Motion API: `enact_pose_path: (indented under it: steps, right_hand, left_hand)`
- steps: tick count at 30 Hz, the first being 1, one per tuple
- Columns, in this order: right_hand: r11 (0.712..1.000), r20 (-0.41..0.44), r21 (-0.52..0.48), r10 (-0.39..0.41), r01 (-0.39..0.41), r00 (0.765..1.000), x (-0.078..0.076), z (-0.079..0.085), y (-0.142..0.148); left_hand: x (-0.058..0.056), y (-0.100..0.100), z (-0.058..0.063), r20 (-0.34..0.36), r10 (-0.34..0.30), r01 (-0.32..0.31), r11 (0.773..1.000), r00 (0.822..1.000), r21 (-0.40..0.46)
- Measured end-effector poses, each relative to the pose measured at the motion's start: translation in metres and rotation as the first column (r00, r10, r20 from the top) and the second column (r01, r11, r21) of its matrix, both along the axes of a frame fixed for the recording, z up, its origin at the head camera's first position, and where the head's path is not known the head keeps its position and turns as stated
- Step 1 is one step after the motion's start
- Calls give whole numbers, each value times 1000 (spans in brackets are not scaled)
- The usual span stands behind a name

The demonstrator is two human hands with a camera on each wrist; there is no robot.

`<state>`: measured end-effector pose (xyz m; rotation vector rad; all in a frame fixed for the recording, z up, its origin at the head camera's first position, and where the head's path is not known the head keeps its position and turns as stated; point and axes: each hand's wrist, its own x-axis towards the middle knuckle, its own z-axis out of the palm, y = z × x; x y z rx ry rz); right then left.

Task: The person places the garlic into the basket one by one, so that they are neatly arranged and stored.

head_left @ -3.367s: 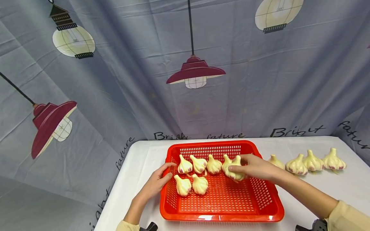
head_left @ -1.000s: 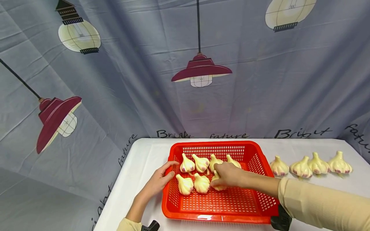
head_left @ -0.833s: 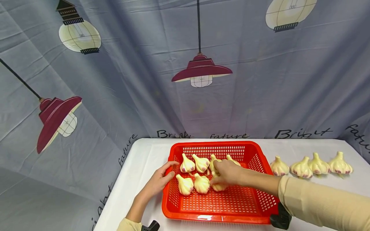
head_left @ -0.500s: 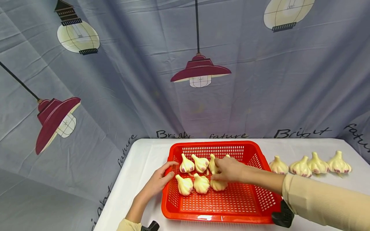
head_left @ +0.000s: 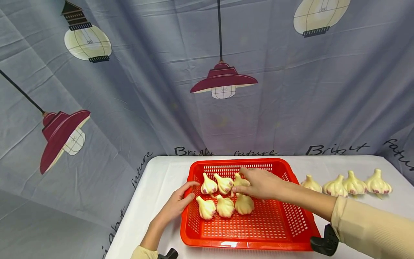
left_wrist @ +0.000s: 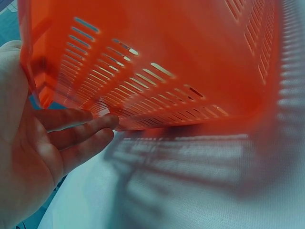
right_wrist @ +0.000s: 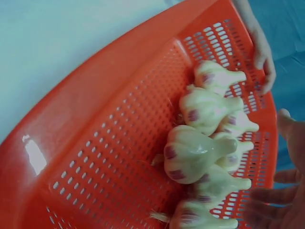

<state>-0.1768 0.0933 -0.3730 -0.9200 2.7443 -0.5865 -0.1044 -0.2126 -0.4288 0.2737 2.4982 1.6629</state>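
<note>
Several pale garlic bulbs with purple marks stand in two rows in a red plastic basket. My right hand hovers over the basket with fingers spread and holds nothing. Just below it is the front row's rightmost garlic bulb; beside its fingertips is a back-row bulb. The right wrist view shows the right hand apart from the bulbs. My left hand holds the basket's left rim. In the left wrist view, three fingers of the left hand lie along the outside of the slotted wall.
On the white tabletop right of the basket, several more garlic bulbs stand in a row. A grey curtain printed with lamps hangs behind the table.
My right hand carried a garlic bulb leftward, set it at the front row's right end and let go. It has since risen slightly away. The left hand stays on the rim.
</note>
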Motion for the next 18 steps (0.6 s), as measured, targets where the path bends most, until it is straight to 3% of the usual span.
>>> enact_pose_path:
  steps: [7,18]
  right_hand:
    - [999,-198,35,-20,27,980,1,2,12]
    - [999,-302,18,-40,48,952,3,-3,36]
  left_hand:
    - [-2,0,0,-24,4,-5,1000,1000,-27]
    - [-2,-1,-3,-19,4,-4,1000,1000,-19]
